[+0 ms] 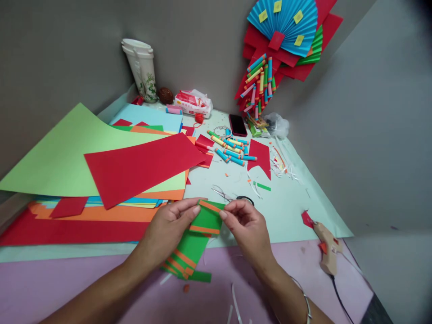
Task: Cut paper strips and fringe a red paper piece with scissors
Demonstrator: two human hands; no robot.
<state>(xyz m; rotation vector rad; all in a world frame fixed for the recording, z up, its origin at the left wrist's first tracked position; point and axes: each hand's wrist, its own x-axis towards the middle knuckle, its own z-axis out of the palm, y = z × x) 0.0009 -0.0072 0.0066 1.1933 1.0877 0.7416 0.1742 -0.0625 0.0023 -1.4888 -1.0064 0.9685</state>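
Between my two hands is a small green paper piece (206,219) with an orange strip along its top edge and another along its bottom edge. My left hand (172,222) pinches its upper left side between thumb and fingers. At the upper right corner, my right hand (248,222) pinches the end of the top orange strip (209,206). Just below lie more green paper pieces (189,249) with orange strips, partly overlapping one another. Behind my hands rests a pair of scissors (245,199), its handle partly hidden by my right hand.
Coloured paper sheets (50,157) are stacked at left. Rolled paper tubes (232,150) lie mid-table near a phone (238,125). A hot glue gun (327,247) with a cord lies at right. A white cup (141,69) and a blue fan decoration (286,27) are at the back.
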